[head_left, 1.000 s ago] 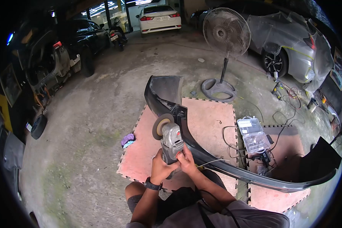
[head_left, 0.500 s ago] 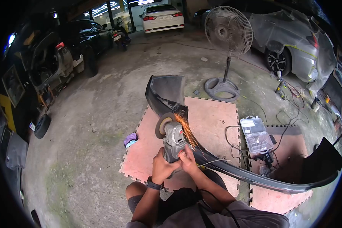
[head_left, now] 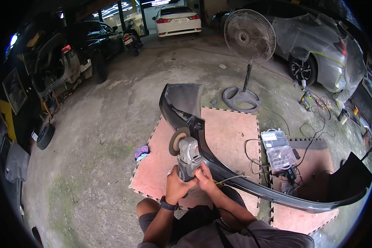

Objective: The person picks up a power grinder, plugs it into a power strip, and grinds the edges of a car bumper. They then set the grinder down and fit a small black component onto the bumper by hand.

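A grey angle grinder [head_left: 189, 155] is gripped in both hands, its round disc [head_left: 179, 141] tilted toward the upper left. My left hand [head_left: 178, 184] wraps the body from the left side, with a dark watch on that wrist. On the other side, my right hand [head_left: 205, 177] is closed round the body near its rear. Beyond the grinder head lies a long black car bumper [head_left: 219, 164], curving from its raised far end to the right. The disc overlaps the bumper's left edge in this view, and no sparks show.
Pink foam mats [head_left: 231, 128] lie under the bumper. A pedestal fan [head_left: 249, 37] stands beyond them. To the right are an open plastic case [head_left: 280, 153], loose cables and a plastic-draped silver car [head_left: 326, 58]. A purple cloth [head_left: 141, 151] lies at the left mat edge.
The orange sparks at the disc have gone. The grinder head has shifted slightly toward me, exposing more of the bumper's bracket area. Both hands keep their hold.
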